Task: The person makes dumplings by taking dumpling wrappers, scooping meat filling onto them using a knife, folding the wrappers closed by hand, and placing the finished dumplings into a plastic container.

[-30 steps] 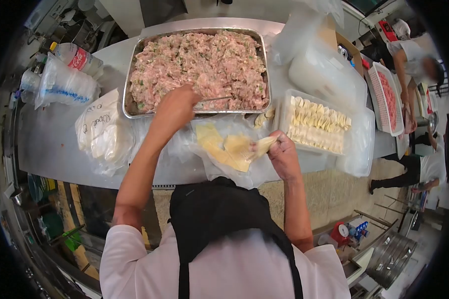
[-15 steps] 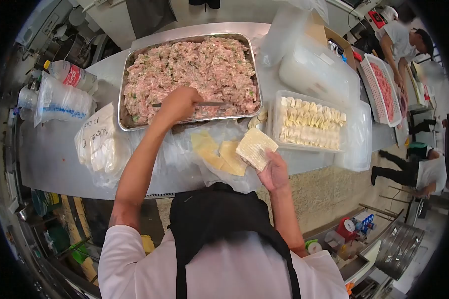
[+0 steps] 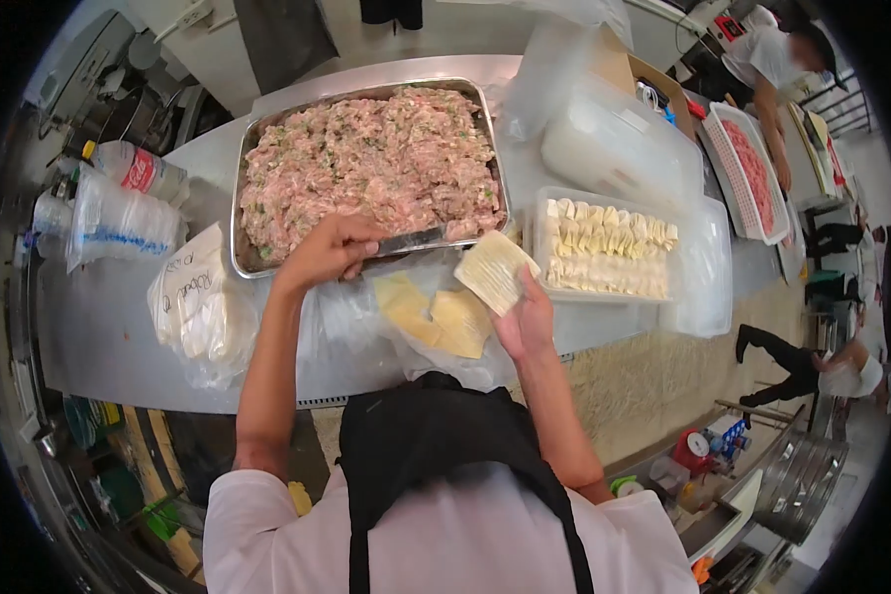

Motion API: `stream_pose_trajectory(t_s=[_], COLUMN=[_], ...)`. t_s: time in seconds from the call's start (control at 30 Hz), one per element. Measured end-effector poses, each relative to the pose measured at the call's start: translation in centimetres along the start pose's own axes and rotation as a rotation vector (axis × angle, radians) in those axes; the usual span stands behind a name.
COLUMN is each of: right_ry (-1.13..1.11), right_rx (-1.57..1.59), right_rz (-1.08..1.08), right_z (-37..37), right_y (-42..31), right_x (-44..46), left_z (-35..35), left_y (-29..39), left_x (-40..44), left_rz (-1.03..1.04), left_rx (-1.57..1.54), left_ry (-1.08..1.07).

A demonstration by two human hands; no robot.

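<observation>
L fingers point(image 3: 356, 236) grip 1 blade point(image 3: 416, 240) by meat tray point(image 3: 237, 198), R fingers point(image 3: 532, 285) sq. wrappers point(image 3: 493, 274).

On the desk point(image 3: 99, 342) we count: one metal tray point(image 3: 236, 223) of minced meat point(image 3: 376, 163), our left grip point(image 3: 332, 249) at its near edge, holding a flat blade point(image 3: 414, 240); one square wrapper point(image 3: 495, 269) in our right grip point(image 3: 527, 322); loose wrappers point(image 3: 462, 322) on plastic film point(image 3: 337, 332); one clear container point(image 3: 604, 295) of folded dumplings point(image 3: 609, 233), in rows; one marked bag point(image 3: 203, 307); one bottle point(image 3: 148, 173), red label.
</observation>
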State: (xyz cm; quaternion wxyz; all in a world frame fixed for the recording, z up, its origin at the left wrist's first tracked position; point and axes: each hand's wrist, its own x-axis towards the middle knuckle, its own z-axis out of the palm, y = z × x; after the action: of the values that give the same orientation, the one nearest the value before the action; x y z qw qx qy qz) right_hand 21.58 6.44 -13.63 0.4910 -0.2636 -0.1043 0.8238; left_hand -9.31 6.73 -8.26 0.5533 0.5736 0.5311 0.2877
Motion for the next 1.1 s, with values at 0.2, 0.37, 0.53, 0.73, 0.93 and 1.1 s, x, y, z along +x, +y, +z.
stream_pose_trajectory(t_s=[0.2,0.37,0.53,0.73,0.93,1.1], right_ry=[-0.185,0.205,0.189,0.164,0.188,0.176], right_rx=[0.338,0.046,-0.016,0.002,-0.012,-0.035], right_rz=[0.082,-0.060,-0.117,-0.063,-0.067,-0.064], right_z=[2.7,1.8,0.2,-0.8,-1.6,-1.1], right_y=[1.3,0.3,-0.2,0.2,0.2,0.7], right_x=[3.8,3.0,1.5,-0.2,-0.3,0.9], left_z=[6.2,4.8,3.1,3.9,1.6,0.2], left_y=[-1.7,3.2,1.5,-3.9,-3.1,-2.2], left_x=[-2.8,-6.6,-2.1,5.9,5.9,2.2], left_rz=[0.357,0.214,0.155,0.103,0.172,-0.015], left_rx=[0.401,0.556,0.788,0.937,0.827,0.048], left_ry=[0.294,0.483,0.492,0.346,0.031,0.020])
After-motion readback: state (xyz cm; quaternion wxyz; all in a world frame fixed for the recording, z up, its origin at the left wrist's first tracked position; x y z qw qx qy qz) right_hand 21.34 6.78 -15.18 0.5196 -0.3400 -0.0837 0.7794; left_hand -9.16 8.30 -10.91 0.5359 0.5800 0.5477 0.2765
